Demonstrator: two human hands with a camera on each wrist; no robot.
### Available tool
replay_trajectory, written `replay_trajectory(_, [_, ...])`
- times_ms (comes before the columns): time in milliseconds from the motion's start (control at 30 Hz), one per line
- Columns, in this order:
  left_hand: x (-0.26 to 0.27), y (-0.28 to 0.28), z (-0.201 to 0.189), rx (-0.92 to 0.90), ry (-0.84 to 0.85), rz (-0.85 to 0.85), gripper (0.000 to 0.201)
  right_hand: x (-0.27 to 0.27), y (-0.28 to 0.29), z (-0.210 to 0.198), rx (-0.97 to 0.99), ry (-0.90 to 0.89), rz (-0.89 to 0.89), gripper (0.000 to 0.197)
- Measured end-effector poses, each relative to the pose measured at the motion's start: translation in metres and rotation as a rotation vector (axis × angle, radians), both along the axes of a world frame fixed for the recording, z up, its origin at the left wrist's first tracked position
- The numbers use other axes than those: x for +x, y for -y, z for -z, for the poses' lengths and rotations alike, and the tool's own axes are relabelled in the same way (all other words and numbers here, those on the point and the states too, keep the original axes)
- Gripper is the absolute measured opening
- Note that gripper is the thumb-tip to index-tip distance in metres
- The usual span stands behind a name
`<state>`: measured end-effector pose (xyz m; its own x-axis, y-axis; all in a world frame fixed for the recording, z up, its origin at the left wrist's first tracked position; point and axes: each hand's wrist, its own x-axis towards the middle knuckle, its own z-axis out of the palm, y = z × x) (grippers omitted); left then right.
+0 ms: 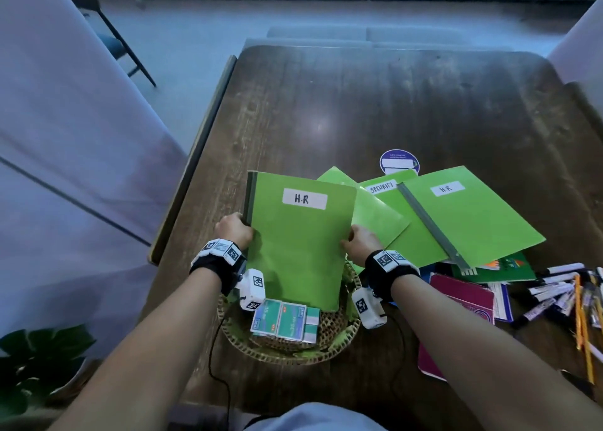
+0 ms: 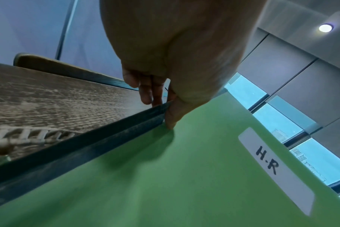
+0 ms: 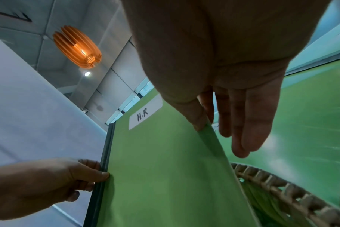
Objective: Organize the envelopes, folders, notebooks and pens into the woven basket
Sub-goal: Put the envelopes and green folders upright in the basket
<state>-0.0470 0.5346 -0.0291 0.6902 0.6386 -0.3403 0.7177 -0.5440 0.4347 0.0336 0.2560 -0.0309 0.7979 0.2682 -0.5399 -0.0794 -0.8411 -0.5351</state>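
Both hands held one green folder (image 1: pixel 298 244) labelled "H.R", standing tilted with its lower edge down inside the woven basket (image 1: pixel 339 349). The left hand (image 1: pixel 235 231) pinched the dark spine edge: thumb on the front cover, fingers (image 2: pixel 145 90) curled behind. The right hand (image 1: pixel 360 243) pinched the opposite long edge, thumb on the front, the other fingers (image 3: pixel 252 122) nearly straight behind the cover.

A bundle of green-and-white envelopes (image 1: pixel 285 321) lay in the basket just in front of the folder. The folder hid the basket's far rim and most of its interior; something green showed inside the weave in the right wrist view, not identifiable.

To the right on the table (image 1: pixel 326 110), loose green folders overlapped: one marked "SECURITY" (image 1: pixel 401 215), a second "H.R" folder (image 1: pixel 470 215) over it. Beneath them lay a green notebook (image 1: pixel 499 267) and a maroon notebook (image 1: pixel 463 303), partly covered by the right forearm. Pens and markers (image 1: pixel 554 293) were heaped at the right edge, cut off by the frame. A round purple sticker (image 1: pixel 399 162) sat beyond the folders.

Surface: dark worn wood. Grey floor, pale panels on both sides, a folding chair (image 1: pixel 111 35) far left, a potted plant (image 1: pixel 36 359) near left. An orange slatted ceiling lamp (image 3: pixel 77 46) was lit.
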Motion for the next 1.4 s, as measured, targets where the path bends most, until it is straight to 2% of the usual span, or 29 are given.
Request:
replay_trajectory(267, [-0.003, 0.007, 0.002, 0.009, -0.079, -0.035, 0.035, -0.008, -0.02, 0.007, -0.132, 0.037, -0.007, 0.048])
replay_trajectory(433, [-0.001, 0.02, 0.009, 0.0, -0.119, -0.029, 0.044, -0.009, -0.027, 0.01, -0.187, 0.028, -0.015, 0.049])
replay_trajectory(633, [-0.003, 0.03, 0.008, -0.017, -0.124, -0.046, 0.077, -0.009, -0.027, 0.014, -0.173, -0.046, -0.03, 0.049])
replay_trajectory(733, [0.003, 0.042, -0.002, 0.066, 0.001, -0.011, 0.089, -0.007, -0.024, 0.011, -0.134, -0.057, -0.014, 0.056])
replay_trajectory(800, [0.011, 0.052, -0.011, 0.144, 0.132, 0.05, 0.078, -0.005, -0.019, 0.005, -0.121, -0.018, -0.006, 0.059])
replay_trajectory(867, [0.022, 0.065, -0.019, 0.124, 0.239, 0.116, 0.062, 0.0, -0.012, 0.0, -0.108, 0.037, 0.003, 0.06])
replay_trajectory(1033, [0.052, 0.115, -0.022, -0.178, 0.335, 0.359, 0.035, 0.021, 0.026, -0.005, -0.08, 0.111, 0.066, 0.051])
replay_trajectory(1133, [0.065, 0.153, -0.016, -0.253, 0.312, 0.418, 0.035, 0.037, 0.055, -0.008, -0.094, 0.124, 0.084, 0.04])
replay_trajectory(1233, [0.076, 0.191, -0.008, -0.303, 0.268, 0.406, 0.041, 0.053, 0.084, -0.009, -0.123, 0.138, 0.099, 0.034])
replay_trajectory(1400, [0.103, 0.252, 0.003, -0.326, 0.187, 0.465, 0.043, 0.087, 0.14, -0.008, -0.155, 0.146, 0.159, 0.021])
